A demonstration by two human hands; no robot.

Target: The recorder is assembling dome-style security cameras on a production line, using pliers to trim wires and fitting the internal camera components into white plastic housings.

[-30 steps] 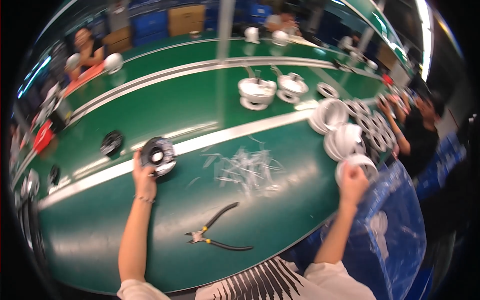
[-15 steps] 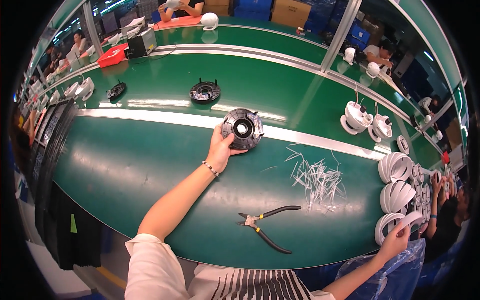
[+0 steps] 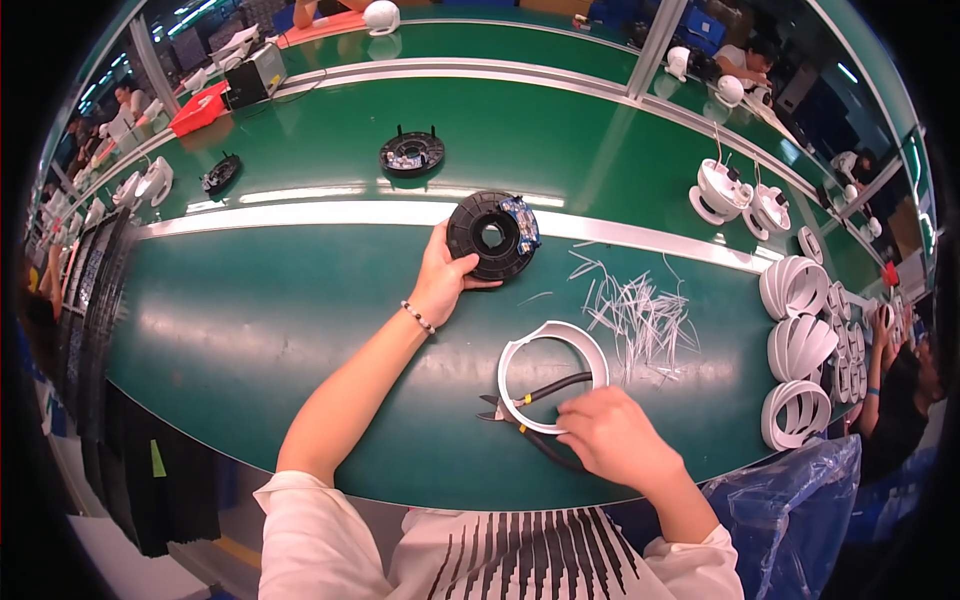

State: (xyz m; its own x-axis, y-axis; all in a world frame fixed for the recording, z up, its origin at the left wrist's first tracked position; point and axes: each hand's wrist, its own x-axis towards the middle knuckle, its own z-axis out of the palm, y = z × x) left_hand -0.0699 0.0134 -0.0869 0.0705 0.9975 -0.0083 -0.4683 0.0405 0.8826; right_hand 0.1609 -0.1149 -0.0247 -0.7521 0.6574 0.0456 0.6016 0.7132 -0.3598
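A black round plastic base (image 3: 470, 262) with a circuit board on its right side and a hole in the middle is held up by my left hand (image 3: 440, 275), thumb on its face. My right hand (image 3: 615, 435) grips the lower right rim of a white plastic ring (image 3: 513, 350). Below the ring lie cutting pliers (image 3: 556, 386) with black handles and yellow collars, partly seen through the ring and partly covered by it. To the ring's upper right is a loose heap of clear cut strips (image 3: 645, 320).
Stacked white rings (image 3: 795, 415) line the bench's right end, beside a blue plastic bag (image 3: 790, 500). Beyond the metal strip are another black base (image 3: 412, 153), white housings (image 3: 722, 188) and a red tray (image 3: 200, 110). Black racks (image 3: 95, 290) stand at left; co-workers sit farther off.
My right hand has come left from the stacks at the right, bringing a white ring over the pliers. My left hand has tilted the black base so its circuit board shows more.
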